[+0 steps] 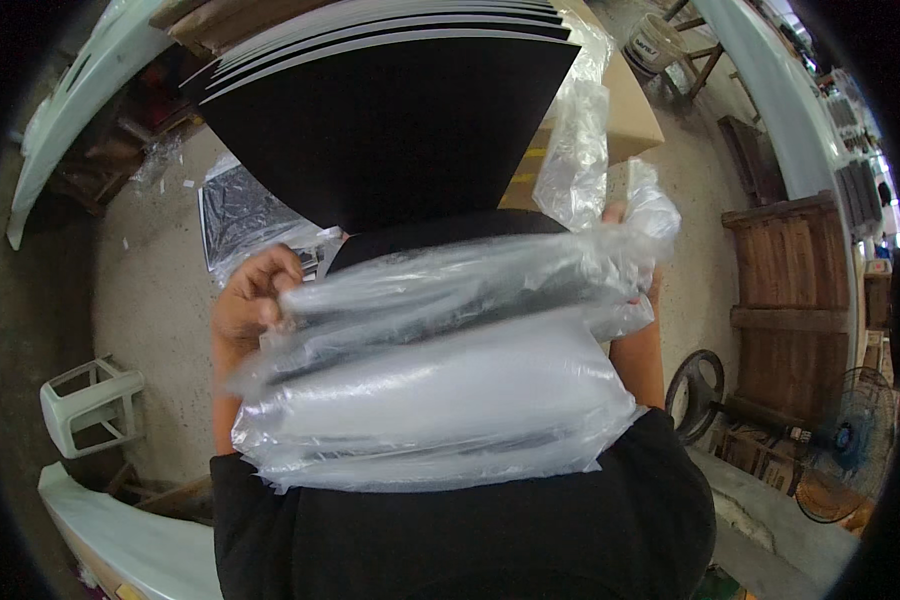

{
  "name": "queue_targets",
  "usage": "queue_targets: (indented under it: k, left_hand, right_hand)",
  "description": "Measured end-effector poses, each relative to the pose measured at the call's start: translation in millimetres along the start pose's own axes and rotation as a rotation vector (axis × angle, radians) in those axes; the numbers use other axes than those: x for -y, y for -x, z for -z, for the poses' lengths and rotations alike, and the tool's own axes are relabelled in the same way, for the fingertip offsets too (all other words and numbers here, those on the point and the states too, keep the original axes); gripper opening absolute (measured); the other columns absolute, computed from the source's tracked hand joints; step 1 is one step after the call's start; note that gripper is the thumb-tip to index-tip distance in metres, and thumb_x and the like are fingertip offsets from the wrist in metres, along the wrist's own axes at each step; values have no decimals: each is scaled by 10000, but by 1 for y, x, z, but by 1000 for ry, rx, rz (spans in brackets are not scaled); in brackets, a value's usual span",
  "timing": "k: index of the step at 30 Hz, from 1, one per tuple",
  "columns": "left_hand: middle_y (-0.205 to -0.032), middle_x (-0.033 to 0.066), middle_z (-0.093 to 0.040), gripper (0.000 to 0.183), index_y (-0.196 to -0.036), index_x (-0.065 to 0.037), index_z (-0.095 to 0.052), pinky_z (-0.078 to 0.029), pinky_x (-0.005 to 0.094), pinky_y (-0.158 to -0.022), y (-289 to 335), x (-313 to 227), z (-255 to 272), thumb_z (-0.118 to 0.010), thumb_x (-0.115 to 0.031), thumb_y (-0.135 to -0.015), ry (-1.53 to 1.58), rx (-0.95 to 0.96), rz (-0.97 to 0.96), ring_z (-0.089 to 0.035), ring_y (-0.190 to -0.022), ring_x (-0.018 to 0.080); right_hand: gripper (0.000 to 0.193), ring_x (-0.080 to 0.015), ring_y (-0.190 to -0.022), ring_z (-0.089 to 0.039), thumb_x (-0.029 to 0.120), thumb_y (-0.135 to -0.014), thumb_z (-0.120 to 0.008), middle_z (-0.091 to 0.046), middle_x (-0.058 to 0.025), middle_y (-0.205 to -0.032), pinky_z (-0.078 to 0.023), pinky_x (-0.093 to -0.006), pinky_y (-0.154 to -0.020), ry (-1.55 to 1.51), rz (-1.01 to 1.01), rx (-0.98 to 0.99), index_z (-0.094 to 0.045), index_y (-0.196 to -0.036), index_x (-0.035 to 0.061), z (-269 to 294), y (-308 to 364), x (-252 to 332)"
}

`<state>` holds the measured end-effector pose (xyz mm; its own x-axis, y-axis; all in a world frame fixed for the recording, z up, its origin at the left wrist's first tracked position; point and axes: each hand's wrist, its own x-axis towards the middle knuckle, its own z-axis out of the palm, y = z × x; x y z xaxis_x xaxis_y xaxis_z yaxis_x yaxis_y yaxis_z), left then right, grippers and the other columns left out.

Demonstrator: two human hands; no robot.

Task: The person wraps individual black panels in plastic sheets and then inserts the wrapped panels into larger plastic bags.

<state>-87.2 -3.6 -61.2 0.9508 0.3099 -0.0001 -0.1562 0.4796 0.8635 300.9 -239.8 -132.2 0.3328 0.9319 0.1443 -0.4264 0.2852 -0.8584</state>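
Note:
Clear plastic film [440, 275] stretches in loose folds across my front, between my hands. My left hand [258, 292] pinches its left edge, with the fingers curled in. Bunched film covers most of my right hand [615, 212]; a fingertip and a little of the side show where it grips the right end. Close to my body, a whitish plastic bundle [430, 395] lies below the film, its contents not clear. Beyond my hands stands a fanned stack of large black sheets [390, 130] with pale edges, leaning toward me.
A cardboard box [620, 110] sits behind the stack, with more crumpled plastic [578, 160] over it. A plastic-wrapped dark pack [250, 215] lies at the left. Around me are a pale stool [90, 405], a wooden pallet [790, 270], a fan [845, 440] and a bucket [654, 44].

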Motion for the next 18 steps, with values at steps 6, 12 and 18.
queue_targets:
  k: [6,12,18]
  left_hand:
    - [-819,18,-535,365,-967,-13,-508,-411,206,-655,-43,39,44,-665,-229,-718,-219,-135,321,-506,-742,91]
    - [-835,-4,-534,283,-941,-32,-543,-399,210,-683,-46,97,102,-632,-225,-754,-108,-310,393,-501,-766,90]
    - [-825,36,-576,240,-885,-27,-589,-414,224,-661,-41,162,137,-614,-232,-763,-470,-504,386,-524,-743,97]
  right_hand:
    - [389,-170,-833,-532,162,-680,-665,-529,-76,-908,-447,-293,-708,-17,-204,187,-485,-990,9,-9,-34,-33]
    - [400,-172,-853,-521,158,-657,-678,-532,-72,-916,-434,-298,-728,186,-430,133,-493,-982,19,19,-61,-83]
    - [411,-173,-872,-509,155,-633,-691,-535,-68,-923,-420,-303,-748,453,-417,43,-501,-975,29,46,-76,-122]
